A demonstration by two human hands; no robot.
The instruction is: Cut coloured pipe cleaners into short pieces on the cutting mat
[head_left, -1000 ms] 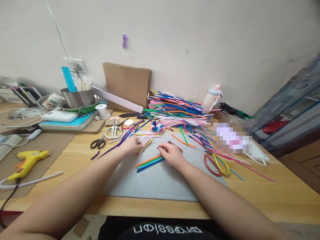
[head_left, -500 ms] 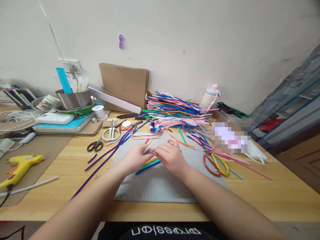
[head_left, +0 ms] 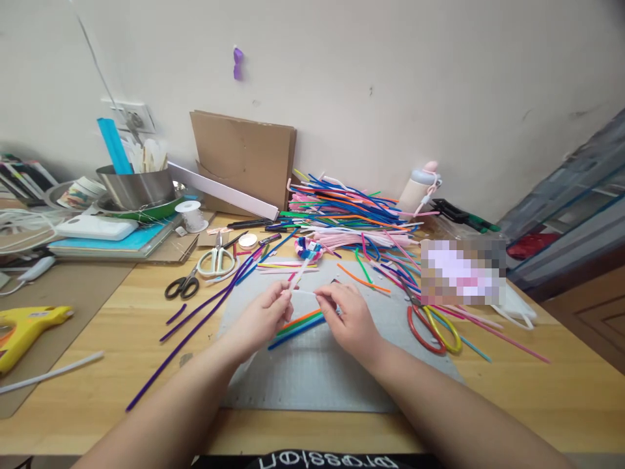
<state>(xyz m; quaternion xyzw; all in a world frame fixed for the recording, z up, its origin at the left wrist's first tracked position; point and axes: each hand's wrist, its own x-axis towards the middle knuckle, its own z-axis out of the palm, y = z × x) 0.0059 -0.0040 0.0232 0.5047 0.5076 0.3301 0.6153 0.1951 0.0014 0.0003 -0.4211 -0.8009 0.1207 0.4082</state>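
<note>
A white pipe cleaner [head_left: 306,292] is stretched between my two hands above the grey cutting mat [head_left: 312,387]. My left hand [head_left: 271,311] pinches it on one side, and a white length also sticks up from these fingers. At its other end, the fingertips of my right hand [head_left: 349,319] are closed on it. Just below, orange, green and blue pipe cleaners [head_left: 297,329] lie side by side on the mat, partly covered by my right hand. Beyond my hands sits a small striped bundle [head_left: 308,248] in blue, white and pink.
A heap of pipe cleaners [head_left: 346,208] lies against the wall. Red-and-yellow-handled scissors [head_left: 432,329] rest at the right; white scissors [head_left: 216,262] and black scissors [head_left: 182,286] at the left. Purple pipe cleaners [head_left: 190,335] and a yellow glue gun [head_left: 34,329] lie further left.
My hands were apart, the left over pink and yellow strips; they came together over the mat. Now they draw slightly apart with the white pipe cleaner between them. The view has shifted a little.
</note>
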